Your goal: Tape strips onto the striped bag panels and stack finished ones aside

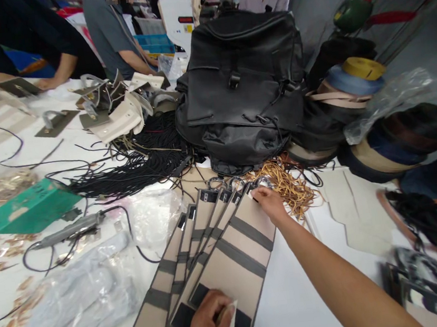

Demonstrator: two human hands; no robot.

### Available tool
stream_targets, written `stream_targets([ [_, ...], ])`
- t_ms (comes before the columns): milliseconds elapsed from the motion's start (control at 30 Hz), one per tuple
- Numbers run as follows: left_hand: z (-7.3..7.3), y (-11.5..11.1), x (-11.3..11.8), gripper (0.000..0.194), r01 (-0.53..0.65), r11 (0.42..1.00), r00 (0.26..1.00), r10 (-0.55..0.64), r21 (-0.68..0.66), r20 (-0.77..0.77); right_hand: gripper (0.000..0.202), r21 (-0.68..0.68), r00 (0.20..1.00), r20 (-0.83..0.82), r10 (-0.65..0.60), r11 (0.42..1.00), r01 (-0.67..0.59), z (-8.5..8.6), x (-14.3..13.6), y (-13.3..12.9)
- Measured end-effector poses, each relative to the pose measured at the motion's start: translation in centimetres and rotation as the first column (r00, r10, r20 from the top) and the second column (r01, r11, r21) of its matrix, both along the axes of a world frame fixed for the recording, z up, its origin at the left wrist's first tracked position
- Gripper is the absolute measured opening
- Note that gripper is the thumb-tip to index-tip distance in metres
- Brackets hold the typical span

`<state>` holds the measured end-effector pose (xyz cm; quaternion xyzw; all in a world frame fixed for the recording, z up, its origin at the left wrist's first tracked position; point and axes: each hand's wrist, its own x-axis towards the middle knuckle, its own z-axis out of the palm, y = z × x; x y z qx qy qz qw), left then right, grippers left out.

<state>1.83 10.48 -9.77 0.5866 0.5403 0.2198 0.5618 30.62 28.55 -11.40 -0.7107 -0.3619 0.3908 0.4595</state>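
Note:
A fan of several long beige panels (215, 267) with dark grey cross bands lies on the white table, overlapping one another. Dark clips or loops show at their far ends. My right hand (269, 202) is at the far end of the front panel, thumb and fingers pinched together over its corner. A small white bit shows at the fingertips; what exactly they grip is hidden. At the near end of the same panel, my left hand (210, 321) is closed with curled fingers. A thin pale strip (230, 324) sticks out from its grip.
A black backpack (241, 91) stands behind the panels. Black cords (135, 166), tan laces (291, 186) and rolls of strap (384, 148) surround it. At left are a green box (30, 207), a grey corded tool (71, 229) and plastic bags (86, 291). Other people work across the table.

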Motion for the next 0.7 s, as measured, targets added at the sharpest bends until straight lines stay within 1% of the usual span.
stream_targets([
  [133,-0.3,-0.2,0.1,0.035,-0.037,0.999,0.999,0.037,-0.024,-0.003,0.039,0.018,0.998,0.056,-0.029,0.999,0.028,-1.7,-0.1,0.7],
  [233,-0.2,0.0,0.3,0.036,-0.067,0.997,0.997,0.066,-0.042,-0.029,0.043,0.025,0.988,0.091,-0.121,0.993,0.119,-2.4,-0.1,1.4],
  [300,0.0,0.1,0.3,0.037,-0.09,0.993,0.995,0.087,-0.071,-0.04,0.045,0.038,0.979,0.088,-0.185,0.982,0.183,-2.2,0.0,1.7],
  [333,0.2,0.1,0.2,0.037,-0.094,0.991,0.995,0.091,-0.09,-0.039,0.045,0.046,0.975,0.078,-0.208,0.978,0.205,-1.8,0.0,1.6],
  [400,0.7,0.1,0.0,0.034,-0.083,0.988,0.996,0.081,-0.128,-0.02,0.049,0.062,0.972,0.05,-0.23,0.972,0.227,-0.5,-0.1,0.3],
  [467,1.5,-0.3,-0.4,0.026,-0.058,0.985,0.998,0.061,-0.161,0.013,0.051,0.055,0.976,0.02,-0.216,0.975,0.215,0.9,-0.5,-2.7],
  [533,2.4,-0.9,-0.7,0.02,-0.035,0.981,0.998,0.046,-0.19,0.053,0.049,0.013,0.983,-0.011,-0.183,0.983,0.183,1.9,-1.1,-7.1],
  [567,2.7,-1.3,-0.8,0.019,-0.033,0.979,0.996,0.048,-0.202,0.072,0.047,-0.02,0.985,-0.027,-0.17,0.985,0.17,2.1,-1.6,-9.6],
  [633,3.2,-2.4,-0.9,0.023,-0.082,0.974,0.989,0.106,-0.212,0.102,0.046,-0.098,0.983,-0.061,-0.174,0.981,0.168,1.9,-2.4,-14.4],
  [700,3.5,-3.6,-1.0,0.037,-0.188,0.96,0.971,0.214,-0.208,0.109,0.047,-0.173,0.974,-0.104,-0.204,0.968,0.184,0.9,-3.1,-17.8],
])
